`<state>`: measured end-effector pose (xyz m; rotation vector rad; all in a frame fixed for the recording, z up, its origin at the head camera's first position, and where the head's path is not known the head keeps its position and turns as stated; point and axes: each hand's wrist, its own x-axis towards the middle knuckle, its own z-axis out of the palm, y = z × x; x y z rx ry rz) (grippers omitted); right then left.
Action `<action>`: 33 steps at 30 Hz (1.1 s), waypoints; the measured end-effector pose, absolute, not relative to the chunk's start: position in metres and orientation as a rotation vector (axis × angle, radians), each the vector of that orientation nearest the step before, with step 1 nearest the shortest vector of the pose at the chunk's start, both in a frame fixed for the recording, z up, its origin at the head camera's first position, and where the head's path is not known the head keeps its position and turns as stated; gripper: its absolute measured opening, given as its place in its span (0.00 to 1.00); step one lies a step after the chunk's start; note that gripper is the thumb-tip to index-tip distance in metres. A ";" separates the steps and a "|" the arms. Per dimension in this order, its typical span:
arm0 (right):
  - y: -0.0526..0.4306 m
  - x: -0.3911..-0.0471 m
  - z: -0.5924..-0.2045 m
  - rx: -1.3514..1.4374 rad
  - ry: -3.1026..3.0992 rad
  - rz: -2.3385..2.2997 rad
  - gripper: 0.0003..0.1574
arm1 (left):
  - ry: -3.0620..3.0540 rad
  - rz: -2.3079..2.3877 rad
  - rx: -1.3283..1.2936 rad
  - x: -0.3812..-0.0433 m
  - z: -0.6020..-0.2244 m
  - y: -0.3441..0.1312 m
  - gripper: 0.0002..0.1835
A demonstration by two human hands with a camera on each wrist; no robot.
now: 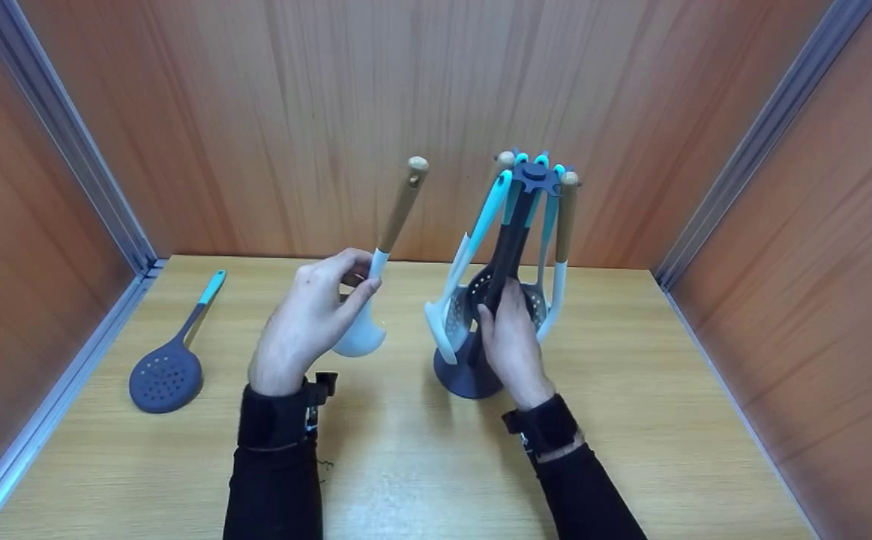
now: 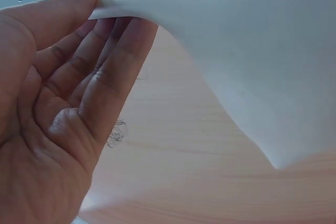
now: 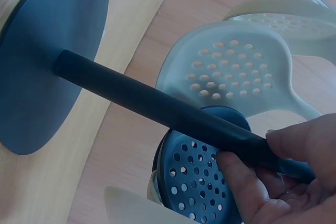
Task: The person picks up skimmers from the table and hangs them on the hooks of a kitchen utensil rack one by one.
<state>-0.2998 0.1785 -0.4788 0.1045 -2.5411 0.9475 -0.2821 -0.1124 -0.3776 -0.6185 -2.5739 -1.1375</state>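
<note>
My left hand [image 1: 308,311] pinches a white spatula [image 1: 361,339] with a wooden handle, thumb and fingers on its narrow white neck. Its handle points up; in the left wrist view the broad spatula blade [image 2: 252,61] flares out to a corner. To the right, my right hand [image 1: 514,345] grips the dark central pole [image 3: 142,98] of a utensil stand [image 1: 468,381]. Several utensils hang from the stand's top, among them a white slotted turner [image 3: 231,69] and a dark perforated skimmer [image 3: 197,177]. The stand leans right in the head view.
A dark skimmer [image 1: 166,377] with a turquoise handle lies on the left of the wooden table [image 1: 406,480]. Wood panels [image 1: 331,127] with metal edge strips [image 1: 83,127] wall in the back and both sides.
</note>
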 end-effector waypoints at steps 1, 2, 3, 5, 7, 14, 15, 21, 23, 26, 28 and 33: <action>0.179 -0.300 -0.479 0.105 -2.540 0.946 0.35 | -2.572 -1.135 -0.623 -0.282 -0.378 -0.111 0.13; 0.178 -0.300 -0.479 0.107 -2.539 0.944 0.35 | -2.568 -1.137 -0.631 -0.281 -0.378 -0.110 0.13; 0.178 -0.300 -0.478 0.111 -2.537 0.940 0.34 | -2.563 -1.140 -0.641 -0.281 -0.378 -0.109 0.13; 0.178 -0.300 -0.478 0.114 -2.535 0.935 0.34 | -2.554 -1.143 -0.663 -0.281 -0.378 -0.107 0.13; 0.178 -0.300 -0.478 0.115 -2.539 0.935 0.34 | -2.546 -1.151 -0.683 -0.281 -0.379 -0.105 0.13; 0.178 -0.300 -0.477 0.085 -2.568 0.956 0.36 | -2.553 -1.172 -0.730 -0.277 -0.377 -0.098 0.14; 0.178 -0.300 -0.477 0.082 -2.570 0.957 0.36 | -2.554 -1.178 -0.736 -0.276 -0.377 -0.097 0.14; 0.178 -0.300 -0.476 0.079 -2.570 0.954 0.35 | -2.546 -1.209 -0.775 -0.272 -0.374 -0.092 0.15; 0.178 -0.300 -0.476 0.080 -2.571 0.959 0.36 | -2.545 -1.213 -0.787 -0.271 -0.374 -0.090 0.15; 0.178 -0.300 -0.475 0.075 -2.581 0.967 0.36 | -2.541 -1.225 -0.811 -0.269 -0.374 -0.086 0.16; 0.178 -0.300 -0.475 0.073 -2.586 0.973 0.36 | -2.536 -1.238 -0.832 -0.269 -0.374 -0.083 0.15; 0.178 -0.299 -0.475 0.067 -2.580 0.982 0.36 | -2.507 -1.250 -0.879 -0.267 -0.374 -0.076 0.14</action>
